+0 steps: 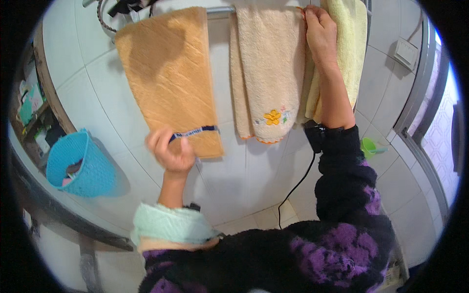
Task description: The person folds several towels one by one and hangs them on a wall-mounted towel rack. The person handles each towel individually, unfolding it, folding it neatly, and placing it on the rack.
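Note:
An orange-tan towel (172,73) hangs from a metal towel rail (220,10), a dark band with writing near its lower edge. My left hand (172,148) is in front of its lower left corner, fingers curled and blurred; whether it grips the cloth is unclear. A folded mint-green and peach cloth (172,223) lies over my left forearm. My right hand (320,31) pinches the upper right edge of a beige towel (271,73), which has a yellow flower and orange scalloped trim. Just right of that hand hangs a pale yellow towel (351,47).
A blue woven basket (106,175) with items in it hangs at the left, beside a wooden-framed shelf (55,95). At the right are a wall switch (406,52), a green cup (367,146) and a door frame (417,99). A black cable (300,181) hangs by my right sleeve.

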The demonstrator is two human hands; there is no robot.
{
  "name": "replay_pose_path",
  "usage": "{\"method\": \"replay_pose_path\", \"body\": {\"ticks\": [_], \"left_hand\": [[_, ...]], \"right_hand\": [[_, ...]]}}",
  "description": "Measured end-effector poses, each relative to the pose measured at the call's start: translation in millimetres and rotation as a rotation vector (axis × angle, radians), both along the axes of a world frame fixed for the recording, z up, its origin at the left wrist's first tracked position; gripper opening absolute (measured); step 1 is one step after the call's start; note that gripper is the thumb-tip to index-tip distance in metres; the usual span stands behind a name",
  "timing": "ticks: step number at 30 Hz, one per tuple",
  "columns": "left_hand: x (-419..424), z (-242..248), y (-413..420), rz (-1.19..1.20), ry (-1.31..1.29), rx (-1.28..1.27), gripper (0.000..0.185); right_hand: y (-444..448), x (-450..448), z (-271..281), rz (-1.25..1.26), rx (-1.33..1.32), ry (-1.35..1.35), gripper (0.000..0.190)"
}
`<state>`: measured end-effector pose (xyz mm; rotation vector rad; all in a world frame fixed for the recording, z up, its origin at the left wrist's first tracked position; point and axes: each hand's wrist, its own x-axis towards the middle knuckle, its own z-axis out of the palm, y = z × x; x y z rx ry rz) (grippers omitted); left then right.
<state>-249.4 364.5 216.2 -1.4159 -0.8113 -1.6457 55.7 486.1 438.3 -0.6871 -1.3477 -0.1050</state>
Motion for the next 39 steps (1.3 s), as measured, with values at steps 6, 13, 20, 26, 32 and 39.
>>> {"method": "replay_pose_path", "body": {"ticks": [6,13,20,26,32,39], "left_hand": [[102.8,118.2,71.9,-0.726,-0.246,-0.258,0.027],[134.9,197.6,97.7,-0.225,-0.396,-0.401,0.048],[95.6,232.9,84.1,0.062,-0.292,-0.022,0.041],[101.4,221.7,59.4,0.463,-0.136,-0.049,0.045],[152.8,187.2,78.4,0.797,0.267,0.043,0.039],[164.7,113.9,94.1,0.262,0.397,-0.359,0.029]], "right_hand": [[-7.4,27.0,0.2,0.082,0.008,-0.171,0.028],[-6.0,39.1,5.2,0.214,-0.084,-0.382,0.035],[5.2,67.8,1.7,0.430,-0.227,-0.324,0.042],[19.8,104.6,-0.6,0.077,-0.038,-0.232,0.041],[46.3,124.8,-4.8,-0.139,0.120,-0.392,0.030],[32.5,153.1,2.4,0.243,-0.337,-0.270,0.033]]}}
